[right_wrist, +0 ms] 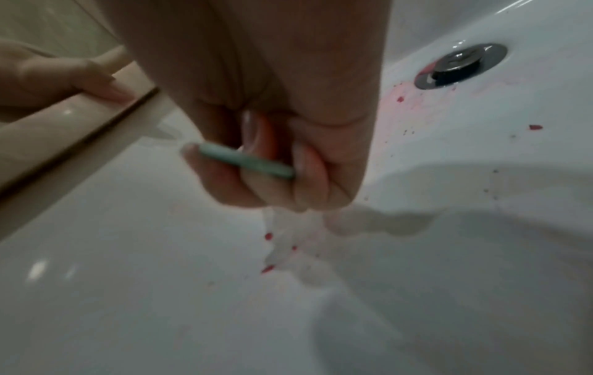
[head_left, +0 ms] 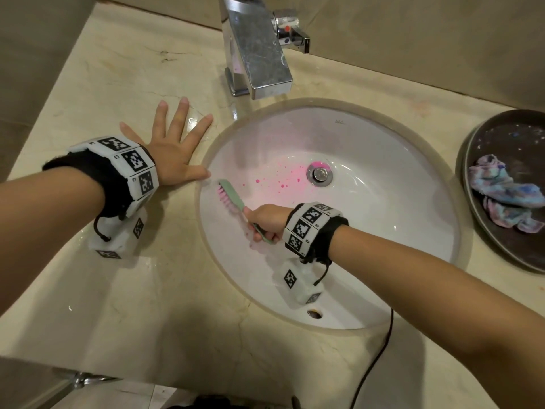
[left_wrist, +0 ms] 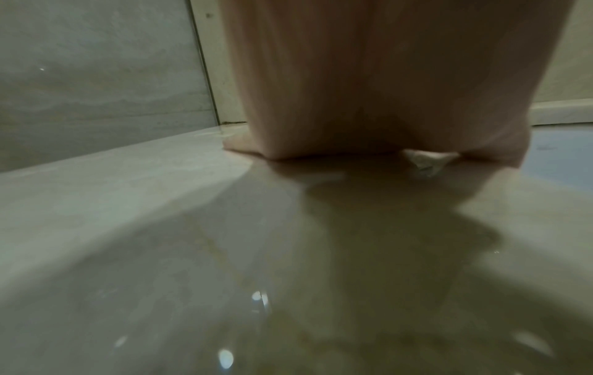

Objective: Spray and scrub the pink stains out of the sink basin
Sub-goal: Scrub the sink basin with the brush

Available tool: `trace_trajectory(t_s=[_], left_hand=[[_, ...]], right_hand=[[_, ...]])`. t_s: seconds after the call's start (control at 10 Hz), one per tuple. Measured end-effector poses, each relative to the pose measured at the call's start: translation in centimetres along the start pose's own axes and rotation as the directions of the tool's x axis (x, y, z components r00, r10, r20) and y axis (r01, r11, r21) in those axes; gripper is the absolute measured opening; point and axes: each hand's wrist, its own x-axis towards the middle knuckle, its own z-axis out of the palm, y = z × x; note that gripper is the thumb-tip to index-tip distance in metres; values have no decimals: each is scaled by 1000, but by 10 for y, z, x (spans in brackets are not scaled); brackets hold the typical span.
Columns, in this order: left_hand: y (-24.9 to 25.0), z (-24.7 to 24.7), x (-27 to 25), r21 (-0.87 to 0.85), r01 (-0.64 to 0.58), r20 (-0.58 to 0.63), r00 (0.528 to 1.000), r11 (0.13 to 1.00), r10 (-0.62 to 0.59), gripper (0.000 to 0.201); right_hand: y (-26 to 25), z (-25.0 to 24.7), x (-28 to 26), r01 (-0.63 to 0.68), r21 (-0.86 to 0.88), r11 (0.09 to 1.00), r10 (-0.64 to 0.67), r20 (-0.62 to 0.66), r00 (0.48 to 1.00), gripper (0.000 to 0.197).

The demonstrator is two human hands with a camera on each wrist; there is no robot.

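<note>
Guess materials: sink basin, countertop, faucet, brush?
White oval sink basin: glazed ceramic by its look, with glossy highlights. Beige veined countertop: polished marble or a lookalike; it reflects light. Boxy silver faucet: chromed metal, mirror-like but water-spotted. Green-handled brush with pink bristles in the right hand: probably plastic, matte.

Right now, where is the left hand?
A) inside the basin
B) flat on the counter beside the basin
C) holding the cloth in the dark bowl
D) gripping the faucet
B: the left hand lies with spread fingers on the counter, left of the basin.
</note>
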Motion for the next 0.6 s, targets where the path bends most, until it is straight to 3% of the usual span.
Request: trace_trajectory(t_s=[0.1, 0.3, 0.4, 0.5, 0.6], left_hand=[[0, 0, 0, -5, 1, 0, 1000, 1000, -1, 91], [0, 0, 1, -9, -2, -4, 1000, 1000, 2, 91], [-1, 0, 1, -5, 0, -3, 1000, 1000, 0, 90], [-1, 0, 0, -3, 0, -3, 1000, 1000, 0, 91], [0, 0, 1, 0, 2, -3, 1000, 1000, -2, 91]], right_hand=[[-4, -4, 6, 23, 39, 999, -20, -95, 995, 47], [17, 8, 5, 20, -124, 992, 0, 162, 987, 51], [23, 1, -2, 30, -208, 978, -2, 135, 991, 50], [12, -4, 1, 56, -286, 957, -62, -12, 998, 56], [6, 4, 6, 74, -227, 971, -79, -15, 997, 59]])
